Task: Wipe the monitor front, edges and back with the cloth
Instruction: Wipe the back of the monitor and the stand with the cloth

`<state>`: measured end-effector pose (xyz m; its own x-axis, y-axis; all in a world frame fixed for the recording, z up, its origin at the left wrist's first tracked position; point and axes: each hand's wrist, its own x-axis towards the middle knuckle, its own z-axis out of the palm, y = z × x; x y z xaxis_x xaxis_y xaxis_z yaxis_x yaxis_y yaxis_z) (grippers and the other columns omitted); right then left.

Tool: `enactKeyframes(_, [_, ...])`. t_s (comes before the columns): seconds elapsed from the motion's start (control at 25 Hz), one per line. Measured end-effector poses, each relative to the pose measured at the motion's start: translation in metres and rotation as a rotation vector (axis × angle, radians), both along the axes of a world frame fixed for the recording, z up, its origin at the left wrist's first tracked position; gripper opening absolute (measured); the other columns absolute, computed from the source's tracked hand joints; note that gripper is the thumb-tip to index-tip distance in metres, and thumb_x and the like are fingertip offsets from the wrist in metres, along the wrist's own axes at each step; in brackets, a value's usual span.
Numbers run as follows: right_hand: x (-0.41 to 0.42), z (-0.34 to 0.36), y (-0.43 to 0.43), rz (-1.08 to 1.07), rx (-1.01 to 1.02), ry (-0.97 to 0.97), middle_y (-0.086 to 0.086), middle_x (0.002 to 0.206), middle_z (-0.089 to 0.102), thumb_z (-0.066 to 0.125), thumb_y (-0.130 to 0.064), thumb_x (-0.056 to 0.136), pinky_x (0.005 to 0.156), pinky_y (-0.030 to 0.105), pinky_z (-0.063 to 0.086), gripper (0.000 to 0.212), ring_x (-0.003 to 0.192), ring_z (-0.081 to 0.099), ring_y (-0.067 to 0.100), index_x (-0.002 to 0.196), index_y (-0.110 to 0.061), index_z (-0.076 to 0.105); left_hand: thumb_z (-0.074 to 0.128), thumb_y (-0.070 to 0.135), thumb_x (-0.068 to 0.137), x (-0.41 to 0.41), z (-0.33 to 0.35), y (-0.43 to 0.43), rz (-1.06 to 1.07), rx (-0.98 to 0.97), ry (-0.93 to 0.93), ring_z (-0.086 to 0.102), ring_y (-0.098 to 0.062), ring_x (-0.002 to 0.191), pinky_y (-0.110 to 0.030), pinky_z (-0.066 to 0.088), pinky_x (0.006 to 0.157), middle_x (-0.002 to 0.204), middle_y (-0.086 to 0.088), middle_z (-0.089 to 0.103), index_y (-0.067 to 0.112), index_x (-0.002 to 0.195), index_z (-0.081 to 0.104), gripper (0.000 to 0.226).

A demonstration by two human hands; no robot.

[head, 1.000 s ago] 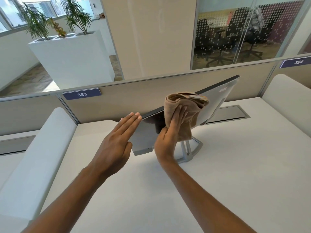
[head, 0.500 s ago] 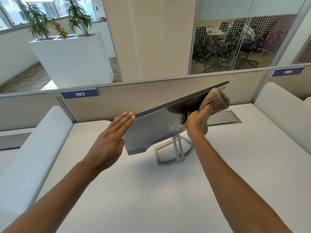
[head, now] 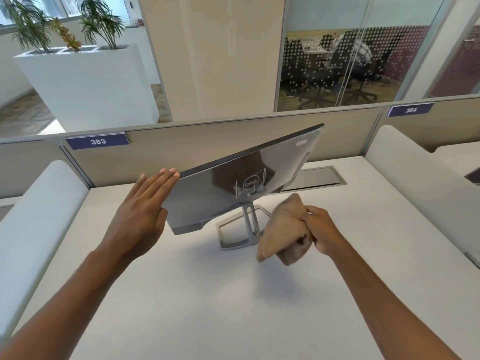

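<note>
Two hands: left hand [head: 140, 211] flat on Dell monitor [head: 207, 193]; right hand [head: 320, 229] grips cloth [head: 283, 229]; label 383 [head: 97, 141].

Tan cloth [head: 281, 229], glossy silver monitor [head: 223, 193]

Monitor [head: 223, 188] on desk [head: 207, 307], L hand [head: 140, 219] at its left edge, cloth [head: 280, 235] in R hand [head: 324, 231] right of stand [head: 248, 224]

Planter [head: 85, 87] behind partition [head: 194, 146]; seemingly office chairs [head: 319, 81] beyond glass [head: 389, 35].
</note>
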<state>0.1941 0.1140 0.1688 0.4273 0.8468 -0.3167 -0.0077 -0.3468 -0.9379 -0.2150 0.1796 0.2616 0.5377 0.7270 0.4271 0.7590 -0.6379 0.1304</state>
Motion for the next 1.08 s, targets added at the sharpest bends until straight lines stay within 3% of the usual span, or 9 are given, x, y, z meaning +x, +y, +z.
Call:
enactKeyframes(0.12, [0.034, -0.005, -0.029, 0.064, -0.109, -0.132, 0.013, 0.092, 0.081, 0.067, -0.024, 0.1, 0.078, 0.04, 0.06, 0.022, 0.089, 0.074, 0.026, 0.098, -0.004, 0.077, 0.03, 0.014, 0.094, -0.001, 0.003, -0.002, 0.06, 0.065, 0.031, 0.023, -0.016, 0.16, -0.048, 0.011, 0.132, 0.17, -0.001, 0.032, 0.013, 0.163, 0.034, 0.069])
enactKeyframes(0.24, [0.059, -0.001, -0.051, 0.078, -0.251, -0.395, 0.008, 0.079, 0.074, 0.059, -0.062, 0.094, 0.07, 0.039, 0.054, 0.052, 0.072, 0.068, 0.026, 0.083, -0.013, 0.071, 0.034, 0.013, 0.093, 0.008, 0.002, -0.004, 0.128, 0.102, 0.036, 0.023, -0.02, 0.16, -0.051, 0.008, 0.132, 0.169, -0.007, 0.034, 0.01, 0.162, 0.035, 0.069])
enactKeyframes(0.32, [0.067, -0.013, -0.069, 0.104, -0.305, -0.565, 0.0, 0.102, 0.074, 0.049, -0.05, 0.101, 0.081, 0.037, 0.052, 0.031, 0.082, 0.065, 0.023, 0.105, -0.03, 0.073, 0.035, 0.013, 0.093, 0.018, -0.003, -0.009, 0.168, 0.121, 0.024, 0.022, -0.021, 0.16, -0.052, 0.006, 0.132, 0.17, -0.009, 0.033, 0.008, 0.162, 0.035, 0.069])
enactKeyframes(0.4, [0.06, -0.031, -0.089, 0.16, -0.219, -0.768, -0.008, 0.139, 0.059, 0.039, -0.023, 0.105, 0.104, 0.032, 0.043, 0.045, 0.111, 0.057, 0.015, 0.142, -0.043, 0.054, 0.035, 0.012, 0.093, 0.027, -0.007, -0.013, 0.212, 0.134, 0.005, 0.019, -0.022, 0.161, -0.052, 0.004, 0.132, 0.17, -0.011, 0.031, 0.007, 0.162, 0.033, 0.069])
enactKeyframes(0.56, [0.019, -0.094, -0.124, 0.32, -0.111, -1.19, -0.009, 0.148, 0.051, 0.038, -0.018, 0.108, 0.103, 0.037, 0.048, 0.042, 0.133, 0.049, 0.019, 0.144, -0.035, 0.052, 0.032, 0.014, 0.094, 0.039, -0.012, -0.02, 0.279, 0.147, -0.015, 0.016, -0.022, 0.162, -0.047, -0.005, 0.132, 0.171, -0.012, 0.028, 0.007, 0.162, 0.03, 0.068])
enactKeyframes(0.64, [-0.001, -0.13, -0.143, 0.465, -0.312, -1.247, 0.004, 0.16, 0.046, 0.042, -0.023, 0.11, 0.102, 0.035, 0.052, 0.045, 0.147, 0.043, 0.025, 0.155, -0.021, 0.041, 0.032, 0.016, 0.094, 0.042, -0.012, -0.024, 0.297, 0.146, -0.019, 0.015, -0.021, 0.162, -0.045, -0.008, 0.131, 0.171, -0.012, 0.028, 0.008, 0.163, 0.029, 0.069])
enactKeyframes(0.76, [0.012, -0.144, -0.153, 0.424, -0.272, -1.166, 0.005, 0.162, 0.047, 0.045, -0.037, 0.11, 0.1, 0.037, 0.056, 0.05, 0.148, 0.047, 0.024, 0.156, -0.019, 0.046, 0.033, 0.015, 0.094, 0.046, -0.014, -0.03, 0.313, 0.165, -0.013, 0.014, -0.02, 0.162, -0.047, -0.008, 0.131, 0.172, -0.011, 0.027, 0.01, 0.163, 0.028, 0.069])
enactKeyframes(0.92, [0.051, -0.154, -0.137, 0.583, -0.136, -1.15, -0.006, 0.174, 0.02, 0.031, -0.03, 0.113, 0.132, 0.035, 0.013, 0.053, 0.162, 0.014, 0.01, 0.166, -0.022, 0.03, 0.034, 0.013, 0.091, 0.055, -0.025, -0.041, 0.293, 0.235, -0.04, 0.012, -0.022, 0.163, -0.051, -0.006, 0.131, 0.174, -0.01, 0.02, 0.008, 0.164, 0.026, 0.074])
enactKeyframes(1.08, [0.082, -0.161, -0.133, 0.79, -0.097, -1.255, -0.011, 0.173, -0.006, 0.024, -0.036, 0.114, 0.132, 0.039, -0.006, 0.057, 0.163, -0.009, 0.01, 0.168, -0.027, 0.008, 0.038, 0.009, 0.09, 0.079, -0.057, -0.063, 0.192, 0.243, -0.033, 0.017, -0.028, 0.162, -0.06, 0.006, 0.13, 0.174, -0.01, 0.019, 0.004, 0.163, 0.029, 0.074])
